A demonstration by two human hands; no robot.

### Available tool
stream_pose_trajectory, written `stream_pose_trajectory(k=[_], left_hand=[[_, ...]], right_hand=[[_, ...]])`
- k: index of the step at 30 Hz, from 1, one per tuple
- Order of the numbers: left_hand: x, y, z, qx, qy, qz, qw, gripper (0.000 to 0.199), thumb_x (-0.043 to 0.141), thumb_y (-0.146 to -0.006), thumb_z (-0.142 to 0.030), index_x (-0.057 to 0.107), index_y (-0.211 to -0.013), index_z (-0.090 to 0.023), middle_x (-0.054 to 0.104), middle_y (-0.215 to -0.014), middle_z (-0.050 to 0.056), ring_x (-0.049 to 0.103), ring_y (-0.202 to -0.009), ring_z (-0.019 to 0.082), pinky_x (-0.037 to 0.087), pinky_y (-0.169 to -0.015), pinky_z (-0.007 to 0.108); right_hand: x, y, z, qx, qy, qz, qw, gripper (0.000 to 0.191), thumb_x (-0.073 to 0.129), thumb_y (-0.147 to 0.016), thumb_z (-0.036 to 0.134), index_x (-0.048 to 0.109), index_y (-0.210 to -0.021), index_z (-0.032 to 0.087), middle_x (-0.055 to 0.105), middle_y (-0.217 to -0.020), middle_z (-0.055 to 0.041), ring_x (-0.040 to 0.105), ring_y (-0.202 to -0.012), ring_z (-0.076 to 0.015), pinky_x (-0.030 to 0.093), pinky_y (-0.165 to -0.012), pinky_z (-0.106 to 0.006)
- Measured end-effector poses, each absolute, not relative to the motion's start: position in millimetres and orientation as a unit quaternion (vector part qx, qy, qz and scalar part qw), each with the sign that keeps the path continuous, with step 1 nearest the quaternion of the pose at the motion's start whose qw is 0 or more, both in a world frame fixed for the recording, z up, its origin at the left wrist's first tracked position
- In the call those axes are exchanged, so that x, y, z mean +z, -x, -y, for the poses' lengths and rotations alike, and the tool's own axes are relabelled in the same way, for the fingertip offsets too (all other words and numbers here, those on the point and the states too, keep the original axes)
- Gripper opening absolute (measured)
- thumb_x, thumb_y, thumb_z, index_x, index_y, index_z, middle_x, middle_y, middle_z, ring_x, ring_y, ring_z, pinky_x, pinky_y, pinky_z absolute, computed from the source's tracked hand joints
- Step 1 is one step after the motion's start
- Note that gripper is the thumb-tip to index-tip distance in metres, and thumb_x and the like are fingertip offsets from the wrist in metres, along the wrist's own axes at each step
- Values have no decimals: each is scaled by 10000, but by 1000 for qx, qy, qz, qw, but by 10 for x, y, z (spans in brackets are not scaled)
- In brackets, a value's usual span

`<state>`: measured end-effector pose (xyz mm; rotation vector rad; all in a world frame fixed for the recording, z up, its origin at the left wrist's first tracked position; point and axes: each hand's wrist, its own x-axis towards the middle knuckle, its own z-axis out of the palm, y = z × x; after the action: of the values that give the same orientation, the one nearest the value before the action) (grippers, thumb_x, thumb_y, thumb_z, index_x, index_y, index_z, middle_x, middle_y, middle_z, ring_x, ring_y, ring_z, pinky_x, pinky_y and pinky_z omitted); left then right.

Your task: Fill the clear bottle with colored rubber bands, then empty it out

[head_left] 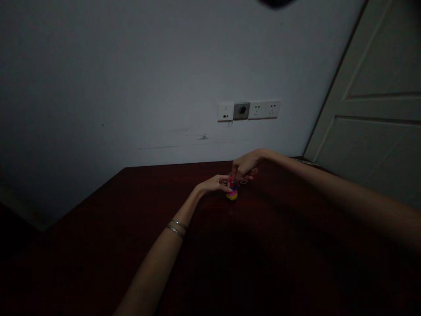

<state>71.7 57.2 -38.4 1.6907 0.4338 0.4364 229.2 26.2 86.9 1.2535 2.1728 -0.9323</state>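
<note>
A small clear container (232, 193) with bright red, blue, pink and yellow contents is on the dark red-brown table (131, 228). My left hand (214, 184) is closed around its left side, thumb toward the near side. From above, my right hand (245, 167) reaches down over the container's top, with a finger at or inside the mouth and the other fingers curled. Whether those fingers pinch anything is too small and dark to make out. A thin pale ring (244, 182) shows just under the right hand, and its kind is unclear.
Behind the table rises a pale wall (148, 79) with a row of switches and sockets (263, 110). A panelled door (378, 101) stands at the right. Near the table's back right edge lies a thin pale item (305, 161). The light is dim.
</note>
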Motion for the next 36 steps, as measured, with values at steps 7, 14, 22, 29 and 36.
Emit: stream_pose_trajectory(k=[7,14,22,29,36], left_hand=[[-375,-721,-556,193,-736,-186,622,399,671,-609,-121,617,-1004,-117,621,-988,87,560,-899,165,364,-881,370],[-359,-721,-534,197,-729,-201,624,389,667,-597,-114,614,-982,-106,621,-885,62,558,-833,150,382,-837,348],[-352,-725,-515,212,-723,-209,623,322,675,-578,-106,620,-895,-105,605,-841,38,544,-791,132,383,-805,319],[-357,-724,-531,212,-726,-199,623,330,689,-577,-113,616,-898,-112,615,-886,43,549,-829,141,380,-836,319],[-415,-719,-596,206,-733,-189,620,371,676,-602,-121,608,-967,-113,614,-983,85,558,-900,164,360,-897,366]], right_hand=[[851,-2261,-331,-369,-465,-752,286,261,566,-710,360,609,-772,109,431,-474,52,336,-363,-37,207,-352,-161],[789,-2220,-369,-384,-460,-737,313,238,571,-697,354,574,-695,116,422,-478,53,305,-360,-27,203,-351,-162],[759,-2189,-335,-378,-447,-727,359,275,556,-712,404,565,-716,129,408,-480,52,273,-352,-23,186,-359,-164],[775,-2108,-321,-351,-474,-706,392,254,566,-700,385,552,-690,131,424,-491,38,331,-378,-45,222,-371,-174],[833,-2241,-393,-370,-454,-745,320,267,578,-684,359,598,-809,123,458,-523,38,344,-382,-33,214,-373,-160]])
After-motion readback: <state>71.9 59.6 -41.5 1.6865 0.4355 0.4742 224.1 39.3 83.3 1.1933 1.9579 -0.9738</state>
